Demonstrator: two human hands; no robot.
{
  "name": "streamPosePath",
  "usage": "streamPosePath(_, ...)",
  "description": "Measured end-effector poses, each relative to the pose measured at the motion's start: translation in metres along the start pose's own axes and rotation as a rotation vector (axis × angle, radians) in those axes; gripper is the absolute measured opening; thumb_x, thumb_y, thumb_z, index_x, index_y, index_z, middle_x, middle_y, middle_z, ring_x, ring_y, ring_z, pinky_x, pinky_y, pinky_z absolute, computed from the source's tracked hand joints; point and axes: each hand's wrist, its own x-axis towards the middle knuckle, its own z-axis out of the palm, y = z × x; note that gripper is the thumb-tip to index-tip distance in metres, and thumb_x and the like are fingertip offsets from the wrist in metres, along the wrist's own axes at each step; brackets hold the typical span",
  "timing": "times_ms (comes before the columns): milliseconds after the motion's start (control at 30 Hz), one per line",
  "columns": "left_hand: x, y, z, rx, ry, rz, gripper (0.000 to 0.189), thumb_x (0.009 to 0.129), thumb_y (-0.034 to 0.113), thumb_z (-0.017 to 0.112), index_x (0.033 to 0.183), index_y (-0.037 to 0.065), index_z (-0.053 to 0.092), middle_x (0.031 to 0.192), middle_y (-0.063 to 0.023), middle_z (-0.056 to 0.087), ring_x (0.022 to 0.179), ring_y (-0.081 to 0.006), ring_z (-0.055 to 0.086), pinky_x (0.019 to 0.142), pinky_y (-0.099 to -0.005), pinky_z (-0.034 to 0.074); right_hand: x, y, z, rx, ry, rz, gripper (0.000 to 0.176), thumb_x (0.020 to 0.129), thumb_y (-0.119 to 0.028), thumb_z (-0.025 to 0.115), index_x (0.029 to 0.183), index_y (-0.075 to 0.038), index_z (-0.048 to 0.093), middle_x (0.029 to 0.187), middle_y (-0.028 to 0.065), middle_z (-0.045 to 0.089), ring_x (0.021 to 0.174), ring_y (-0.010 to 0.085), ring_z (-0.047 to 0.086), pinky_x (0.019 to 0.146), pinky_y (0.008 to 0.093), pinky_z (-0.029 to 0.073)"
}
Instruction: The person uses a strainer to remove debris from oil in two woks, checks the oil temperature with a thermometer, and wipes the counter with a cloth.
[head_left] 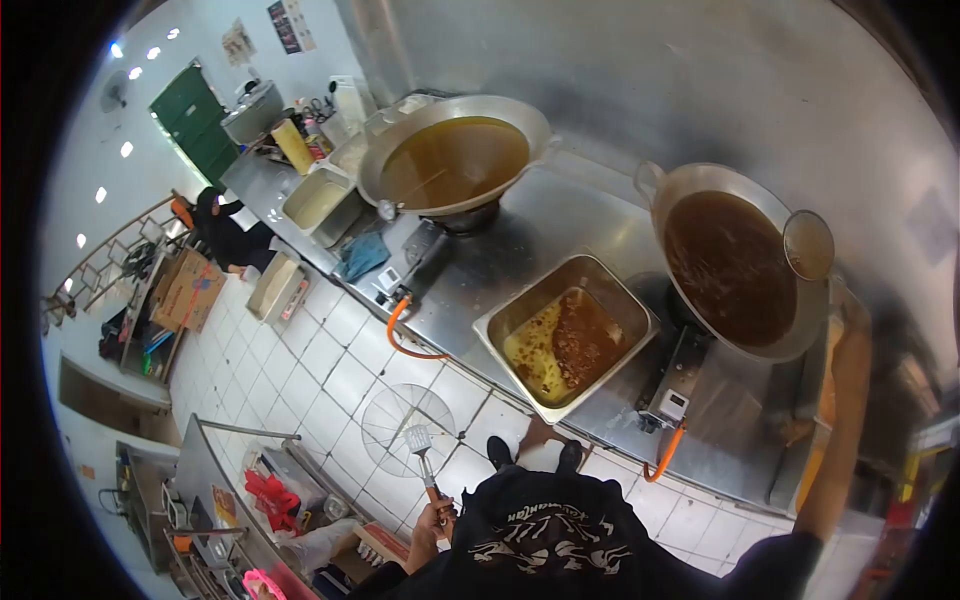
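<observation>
The left hand (433, 520) wraps its fingers around a spatula (419, 439); the right hand (850, 308), near a strainer (808, 246), shows unclear fingers.

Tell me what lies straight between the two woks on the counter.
In the head view, bare steel counter lies between the left wok and right wok; the metal tray sits off that line, nearer the person.

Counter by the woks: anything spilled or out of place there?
No clear spill on the counter. The blue bundle, perhaps cloth or plastic, looks out of place: it lies crumpled beside the burner control, where loose material could be a heat hazard.
</observation>
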Motion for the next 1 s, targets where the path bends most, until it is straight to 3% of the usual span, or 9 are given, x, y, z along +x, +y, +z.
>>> streamPosePath(167,0.002,-0.013,-0.019,-0.052,0.016,0.026,0.027,0.081,0.005,0.064,0.067,0.013,0.041,0.051,0.0051,0.033,0.043,-0.0079,0.031,0.044,-0.022,0.032,-0.005,-0.01,0.02,-0.21,-0.082,0.263,0.023,0.087,-0.009,0.048,0.105,-0.001,0.058,0.09,0.0234,0.063,0.083,0.0399,0.062,0.072,0.0485,0.049)
streamPosePath(233,0.007,-0.016,-0.02,0.015,0.086,0.081,0.028,0.08,0.005,0.064,0.068,0.015,0.041,0.052,0.0058,0.032,0.041,-0.008,0.029,0.042,-0.0219,0.029,-0.014,0.039,0.073,-0.305,-0.067,0.076,0.022,0.086,-0.012,0.05,0.104,-0.003,0.058,0.091,0.0228,0.063,0.084,0.0391,0.063,0.074,0.049,0.049)
streamPosePath(300,0.002,-0.015,-0.016,0.092,0.187,0.075,0.029,0.08,0.008,0.065,0.066,0.015,0.04,0.051,0.0056,0.032,0.041,-0.0087,0.028,0.041,-0.023,0.027,-0.018,0.038,0.083,-0.181,-0.184,0.123,0.023,0.086,-0.013,0.05,0.103,-0.003,0.061,0.09,0.0239,0.063,0.085,0.0406,0.062,0.077,0.0484,0.048)
streamPosePath(533,-0.001,-0.016,-0.034,0.143,0.07,0.069,0.033,0.082,0.012,0.064,0.062,0.016,0.039,0.05,0.0055,0.032,0.042,-0.0092,0.032,0.041,-0.0236,0.026,-0.02,-0.02,0.035,0.182,-0.408,0.166,0.026,0.086,-0.016,0.05,0.091,0.006,0.063,0.086,0.0285,0.062,0.087,0.044,0.059,0.077,0.0473,0.046)
streamPosePath(600,0.003,-0.015,-0.039,0.162,0.088,0.069,0.033,0.082,0.012,0.064,0.062,0.016,0.039,0.05,0.0054,0.032,0.042,-0.0092,0.032,0.041,-0.0237,0.026,-0.021,-0.025,0.033,0.28,-0.509,0.206,0.02,0.086,-0.014,0.053,0.089,0.003,0.063,0.071,0.0239,0.058,0.069,0.035,0.059,0.069,0.0417,0.044)
streamPosePath(733,0.011,-0.008,-0.04,0.21,0.115,0.079,0.032,0.082,0.012,0.064,0.062,0.016,0.039,0.05,0.0054,0.033,0.042,-0.0093,0.032,0.041,-0.0239,0.026,-0.024,-0.043,0.027,0.385,-0.471,0.181,0.022,0.088,-0.016,0.053,0.091,0.003,0.063,0.061,0.0133,0.054,0.054,0.022,0.05,0.055,0.0368,0.042)
streamPosePath(800,0.013,-0.003,-0.035,0.246,0.129,0.085,0.032,0.082,0.013,0.064,0.062,0.016,0.039,0.05,0.0053,0.033,0.042,-0.0093,0.032,0.041,-0.024,0.026,-0.02,-0.072,0.002,0.579,-0.644,0.589,0.022,0.091,-0.018,0.052,0.095,0.0,0.065,0.053,0.0011,0.044,0.045,0.0123,0.037,0.042,0.0313,0.03)
streamPosePath(900,0.013,0.006,-0.023,0.331,0.163,0.109,0.032,0.083,0.013,0.064,0.062,0.016,0.039,0.051,0.0053,0.033,0.042,-0.0093,0.033,0.041,-0.0241,0.026,-0.022,-0.072,0.015,0.787,-0.667,0.69,0.02,0.092,-0.02,0.051,0.093,-0.004,0.064,0.053,-0.0073,0.032,0.042,0.0059,0.025,0.039,0.0257,0.018)
streamPosePath(1000,0.021,0.012,-0.026,0.319,0.185,0.089,0.029,0.083,0.013,0.063,0.064,0.016,0.042,0.051,0.0051,0.033,0.041,-0.0094,0.032,0.042,-0.0247,0.027,-0.023,-0.084,0.017,0.885,-0.671,0.738,0.017,0.093,-0.019,0.051,0.086,-0.007,0.06,0.052,-0.0083,0.028,0.042,0.0051,0.022,0.039,0.0252,0.017)
